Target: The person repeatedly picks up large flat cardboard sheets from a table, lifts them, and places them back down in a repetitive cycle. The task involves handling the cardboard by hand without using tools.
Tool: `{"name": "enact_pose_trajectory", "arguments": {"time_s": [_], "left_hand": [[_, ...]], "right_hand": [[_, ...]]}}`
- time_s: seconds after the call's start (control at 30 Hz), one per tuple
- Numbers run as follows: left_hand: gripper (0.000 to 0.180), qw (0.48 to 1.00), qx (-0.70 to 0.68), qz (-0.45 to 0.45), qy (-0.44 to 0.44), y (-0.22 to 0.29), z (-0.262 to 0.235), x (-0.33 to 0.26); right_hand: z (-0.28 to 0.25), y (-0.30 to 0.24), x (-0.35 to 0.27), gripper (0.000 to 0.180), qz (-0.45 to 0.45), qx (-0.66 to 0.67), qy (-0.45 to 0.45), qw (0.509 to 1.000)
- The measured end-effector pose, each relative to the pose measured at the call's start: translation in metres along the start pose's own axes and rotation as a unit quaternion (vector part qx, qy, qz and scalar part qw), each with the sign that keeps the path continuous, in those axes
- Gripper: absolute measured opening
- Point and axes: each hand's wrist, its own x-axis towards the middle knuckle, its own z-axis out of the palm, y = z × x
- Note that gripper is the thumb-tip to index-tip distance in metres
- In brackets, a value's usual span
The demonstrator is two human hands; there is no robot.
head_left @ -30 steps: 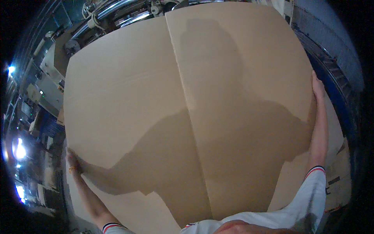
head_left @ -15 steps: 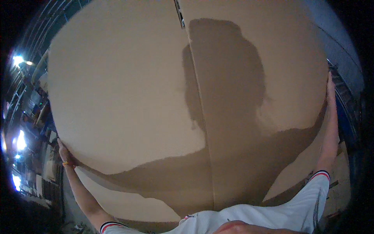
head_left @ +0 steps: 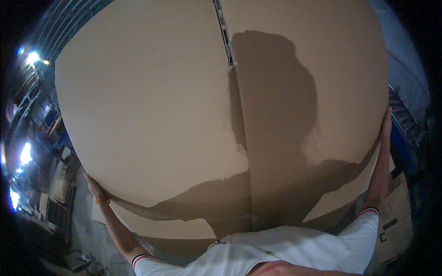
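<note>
A very large brown cardboard sheet fills most of the view in front of me. A crease runs down its middle from a narrow slot at the top, and a dark shadow lies across its right and lower parts. My left hand grips the lower left edge, its fingers partly hidden at the rim. On the right edge, higher up, my right hand holds the same sheet, with most of its fingers hidden. Both arms are spread wide.
More cardboard lies below the held sheet, close to my body. At the lower right is a cardboard piece with dark printed marks. Stacked goods and bright lamps stand at the far left; a blue object is at the right.
The sheet has shifted down in view, showing more of the slot at the top. Both hands have moved lower with it, the left one also slightly inward.
</note>
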Motion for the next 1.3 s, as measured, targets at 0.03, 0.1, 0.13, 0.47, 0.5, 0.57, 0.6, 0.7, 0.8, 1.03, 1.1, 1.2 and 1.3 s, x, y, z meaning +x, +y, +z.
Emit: {"name": "enact_pose_trajectory", "arguments": {"time_s": [0.03,0.1,0.13,0.47,0.5,0.57,0.6,0.7,0.8,1.03,1.1,1.2,1.3], "left_hand": [[0.072,1.000,-0.007,-0.001,0.007,-0.002,0.001,-0.002],[0.072,1.000,-0.015,0.000,0.016,-0.012,-0.002,-0.009],[0.072,1.000,-0.025,0.014,0.000,-0.018,-0.003,-0.011],[0.068,0.968,0.228,0.103,-0.007,0.007,-0.014,0.040],[0.068,0.962,0.246,0.120,-0.018,0.014,-0.002,0.048],[0.069,0.959,0.241,0.140,-0.045,0.020,0.029,0.057],[0.069,0.959,0.238,0.146,-0.056,0.020,0.043,0.058],[0.070,0.955,0.245,0.157,-0.064,0.015,0.072,0.055],[0.070,0.956,0.242,0.152,-0.064,0.009,0.079,0.052],[0.072,0.962,0.224,0.137,-0.070,0.005,0.085,0.058],[0.072,0.972,0.191,0.119,-0.066,0.009,0.069,0.061],[0.073,0.987,0.133,0.073,-0.051,0.015,0.013,0.062],[0.073,0.994,0.086,0.045,-0.049,0.010,-0.056,0.055]], "right_hand": [[-0.001,0.002,0.006,0.084,0.007,0.029,-0.007,1.000],[-0.008,0.019,0.011,0.081,-0.029,0.062,-0.037,0.997],[-0.013,0.030,0.012,0.079,-0.052,0.087,-0.054,0.993],[0.000,-0.011,-0.003,0.057,0.007,0.058,-0.171,0.983],[0.011,-0.018,-0.007,0.056,-0.071,-0.002,-0.146,0.987],[0.037,-0.023,-0.010,0.054,-0.229,-0.140,-0.081,0.960],[0.051,-0.026,-0.006,0.053,-0.183,-0.124,-0.095,0.971],[0.081,-0.034,0.002,0.045,-0.079,-0.141,-0.051,0.985],[0.097,-0.042,-0.002,0.049,-0.097,-0.292,0.061,0.949],[0.128,-0.038,-0.004,0.044,-0.089,-0.480,0.161,0.858],[0.128,-0.034,0.005,0.044,-0.146,-0.528,0.101,0.830],[0.103,-0.023,-0.001,0.054,-0.129,-0.190,0.009,0.973],[0.042,-0.007,-0.030,0.067,0.001,0.008,-0.149,0.989]]}}
